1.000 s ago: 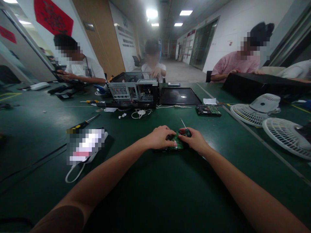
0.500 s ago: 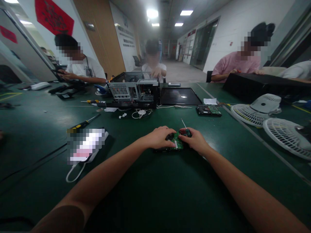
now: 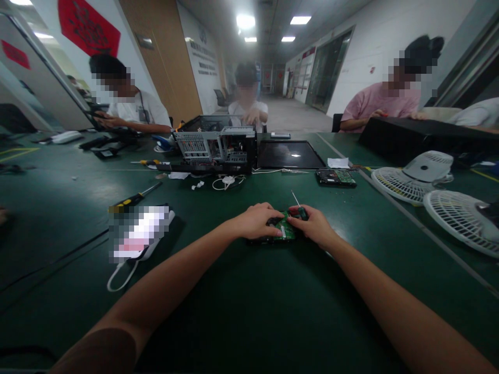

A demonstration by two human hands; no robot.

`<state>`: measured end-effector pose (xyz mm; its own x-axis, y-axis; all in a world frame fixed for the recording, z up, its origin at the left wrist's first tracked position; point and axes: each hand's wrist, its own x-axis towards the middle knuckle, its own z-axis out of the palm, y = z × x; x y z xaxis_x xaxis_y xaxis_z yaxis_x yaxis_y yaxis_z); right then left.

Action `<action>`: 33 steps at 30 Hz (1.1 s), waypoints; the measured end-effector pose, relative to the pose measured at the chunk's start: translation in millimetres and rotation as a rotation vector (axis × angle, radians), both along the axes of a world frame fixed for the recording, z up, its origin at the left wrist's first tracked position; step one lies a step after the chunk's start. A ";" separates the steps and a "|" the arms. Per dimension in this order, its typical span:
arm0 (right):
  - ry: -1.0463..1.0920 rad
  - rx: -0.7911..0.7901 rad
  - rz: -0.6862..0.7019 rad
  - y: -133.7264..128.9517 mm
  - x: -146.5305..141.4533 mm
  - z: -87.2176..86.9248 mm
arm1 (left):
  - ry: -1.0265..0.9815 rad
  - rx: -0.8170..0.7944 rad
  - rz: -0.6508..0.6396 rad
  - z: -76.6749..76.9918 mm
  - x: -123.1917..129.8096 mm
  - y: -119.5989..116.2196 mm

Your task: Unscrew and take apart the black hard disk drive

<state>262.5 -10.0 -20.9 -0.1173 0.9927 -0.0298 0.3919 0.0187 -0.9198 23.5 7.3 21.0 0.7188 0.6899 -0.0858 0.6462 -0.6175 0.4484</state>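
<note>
A hard drive [image 3: 286, 232] with a green circuit board facing up lies on the dark green table. My left hand [image 3: 259, 221] grips it from the left, thumb and fingers on either side of the board. At its right edge, my right hand [image 3: 312, 223] holds a small screwdriver [image 3: 301, 212] with a dark handle, its shaft pointing up and away from the board. The thumb and fingertips of that hand touch the board's right side. My left hand covers much of the drive's left part.
Behind the hands stands an opened computer case [image 3: 214, 148] beside a flat black panel [image 3: 288, 154]. Another hard drive [image 3: 336, 178] lies right of these. White fan parts [image 3: 405, 176] are at the right. On the left are a phone [image 3: 142, 234] and a yellow-black screwdriver [image 3: 134, 200]. Several people sit around the table.
Both hands keep their places on the hard drive, with hardly any motion. The whole view has shifted very slightly.
</note>
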 end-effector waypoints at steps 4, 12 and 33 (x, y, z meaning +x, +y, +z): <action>-0.009 0.005 -0.003 -0.1 -0.1 1.3 | 0.019 0.002 -0.007 -0.6 -0.1 1.1; -0.015 0.019 -0.012 -1.5 -1.3 3.1 | 0.027 0.023 -0.003 -1.4 0.9 -0.2; -1.028 0.102 -0.563 49.7 145.4 -1.8 | 0.039 -0.034 0.004 6.7 0.4 -5.2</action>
<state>407.9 39.7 -22.7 0.3713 0.9001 0.2278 0.9253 -0.3385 -0.1708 23.8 2.1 27.6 0.7119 0.6887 -0.1375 0.6660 -0.5999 0.4434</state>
